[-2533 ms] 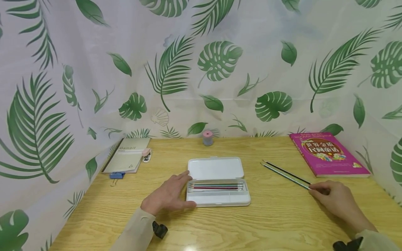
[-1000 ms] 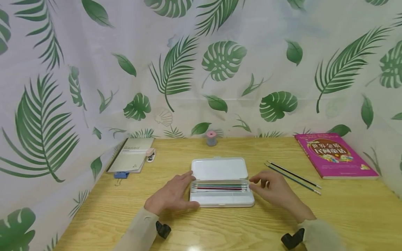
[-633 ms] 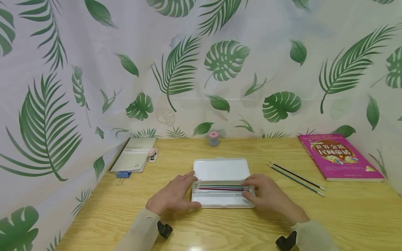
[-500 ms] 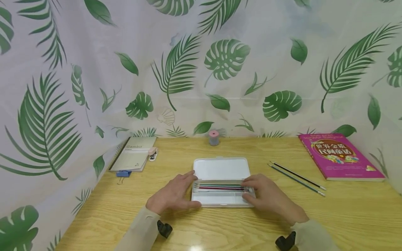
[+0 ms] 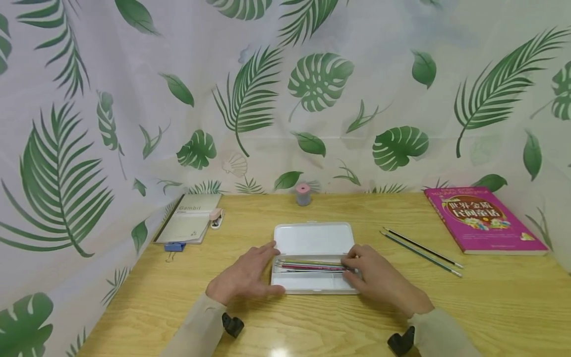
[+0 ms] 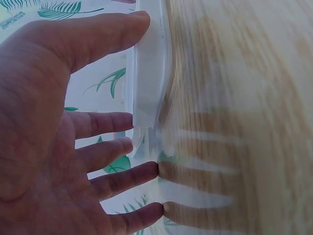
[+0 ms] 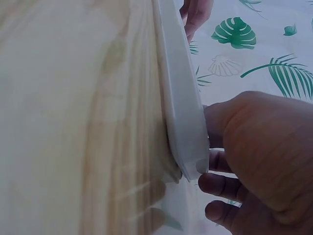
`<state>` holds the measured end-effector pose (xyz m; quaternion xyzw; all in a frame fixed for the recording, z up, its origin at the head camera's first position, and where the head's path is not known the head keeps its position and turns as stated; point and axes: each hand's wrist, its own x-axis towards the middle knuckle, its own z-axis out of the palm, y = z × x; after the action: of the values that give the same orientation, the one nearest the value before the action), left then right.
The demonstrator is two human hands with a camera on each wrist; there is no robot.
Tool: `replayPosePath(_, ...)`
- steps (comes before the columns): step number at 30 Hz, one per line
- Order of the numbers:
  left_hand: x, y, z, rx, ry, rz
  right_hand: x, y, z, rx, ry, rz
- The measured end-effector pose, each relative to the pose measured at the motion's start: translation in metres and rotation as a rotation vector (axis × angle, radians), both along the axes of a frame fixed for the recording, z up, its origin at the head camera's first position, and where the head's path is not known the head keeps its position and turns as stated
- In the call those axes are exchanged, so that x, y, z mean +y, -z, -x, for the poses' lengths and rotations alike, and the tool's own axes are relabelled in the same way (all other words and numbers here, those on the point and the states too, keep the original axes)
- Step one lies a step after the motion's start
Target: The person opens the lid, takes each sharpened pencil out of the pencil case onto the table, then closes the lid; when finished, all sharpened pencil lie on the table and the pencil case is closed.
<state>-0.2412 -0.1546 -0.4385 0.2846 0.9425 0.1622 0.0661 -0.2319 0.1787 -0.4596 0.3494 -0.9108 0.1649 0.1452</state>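
A white pencil case (image 5: 312,258) lies open in the middle of the wooden table (image 5: 401,317), its lid (image 5: 314,238) folded flat on the far side. In the near tray several pencils (image 5: 310,265) lie side by side. Their long axis runs left to right, the same as the long axis of the case.

The left hand (image 5: 244,275) rests at the left end of the case. Its fingers are almost straight and spread, and the thumb lies along the near left corner; the left wrist view shows the fingertips (image 6: 139,120) touching the white wall of the case. The right hand (image 5: 379,280) is at the right end of the case. Its fingers bend down over the right ends of the pencils, but I cannot tell if they already pinch one or only touch them. So the case lies between the two hands, and the pencil ends are directly under the right hand, which is the nearer one to them.

To the right of the case, well apart, two more pencils (image 5: 421,252) lie slanted on the table, and further right is a pink book (image 5: 484,220). Behind the case stands a small pink sharpener (image 5: 303,195). To the left of the case are a notebook (image 5: 188,225) and a blue clip (image 5: 174,246).
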Motion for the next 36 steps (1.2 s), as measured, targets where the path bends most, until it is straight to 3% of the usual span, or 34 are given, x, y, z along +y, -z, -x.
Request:
replayPosePath(15, 0.001, 0.001, -0.001, 0.001, 0.009, -0.005, 0.007, -0.006, 0.001, -0.17, 0.059, 0.04)
replayPosePath(27, 0.0, 0.001, -0.001, -0.018, -0.008, 0.001, 0.011, -0.01, 0.0, -0.126, -0.013, 0.057)
replayPosePath(36, -0.001, 0.0, -0.001, -0.002, -0.002, -0.005, 0.012, -0.012, 0.005, -0.152, -0.029, 0.114)
